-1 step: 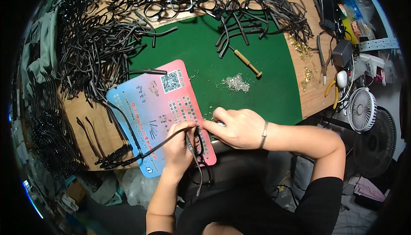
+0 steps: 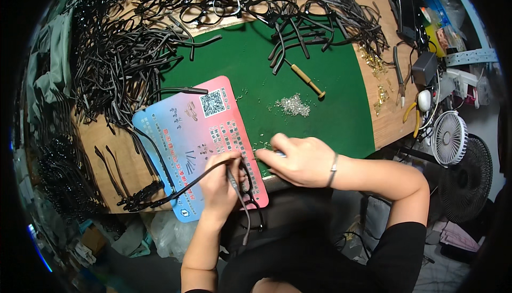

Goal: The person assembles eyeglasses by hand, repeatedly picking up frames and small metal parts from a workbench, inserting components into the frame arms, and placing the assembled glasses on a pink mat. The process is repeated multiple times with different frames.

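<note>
Behind the left hand point(image 2: 220, 186), eyeglasses point(image 2: 235, 186) partly hidden.

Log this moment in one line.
left hand: holds dark glasses | right hand: grips mostly hidden item | beneath left hand: pink-blue card | on green mat: silver bits, brass-coloured tool

Bright light falls on the green mat point(image 2: 341, 127), the left hand point(image 2: 218, 189) and the right hand point(image 2: 306, 159), while the black shirt point(image 2: 392, 255) sinks into dimness. White glints dot the loose screws point(image 2: 294, 106). The fisheye view bends the table point(image 2: 392, 119) and darkens to black around the rim, a bluish streak of glare point(image 2: 39, 248) showing at lower left.
</note>
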Demonstrator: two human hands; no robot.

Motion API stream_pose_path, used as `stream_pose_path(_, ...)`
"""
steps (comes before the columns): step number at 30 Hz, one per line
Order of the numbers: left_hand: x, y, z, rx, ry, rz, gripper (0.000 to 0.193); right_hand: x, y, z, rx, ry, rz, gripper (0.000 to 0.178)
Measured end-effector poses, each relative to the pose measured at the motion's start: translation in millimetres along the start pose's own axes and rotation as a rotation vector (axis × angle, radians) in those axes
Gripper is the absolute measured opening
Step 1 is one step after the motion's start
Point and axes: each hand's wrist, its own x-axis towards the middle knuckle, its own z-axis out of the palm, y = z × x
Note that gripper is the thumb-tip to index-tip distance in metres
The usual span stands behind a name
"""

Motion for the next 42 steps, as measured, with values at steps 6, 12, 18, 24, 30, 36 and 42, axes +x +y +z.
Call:
stream_pose_path(6, 44, 1, 4, 0.152, 0.173, 0.008, 0.013, 0, 2, -11, -0.015, -0.012, 0.146, 0.038)
stream_pose_path(12, 17, 12, -17, 0.039, 0.163, 0.033, 0.036, -16, 1, -20, 0.076, -0.006, 0.228, 0.047)
stream_pose_path(18, -14, 15, -15, 0.035, 0.028, 0.054, 0.025, -17, -2, -6, -0.076, 0.090, 0.226, 0.035)
stream_pose_path(24, -49, 14, -19, 0.193, -0.215, 0.433, 0.019, -13, 0, -4, -0.134, 0.125, 0.203, 0.040)
stream_pose_path(30, -54, 7, -13, 0.301, -0.149, 0.439, 0.014, -18, 3, -1, -0.212, 0.120, 0.117, 0.044)
stream_pose_path(36, -52, 1, -11, 0.266, -0.072, 0.354, 0.014, -19, 4, -2, -0.236, 0.112, 0.080, 0.043)
stream_pose_path(42, -48, 4, -15, 0.246, -0.138, 0.313, 0.016, -22, 3, -2, -0.214, 0.127, 0.086, 0.042)
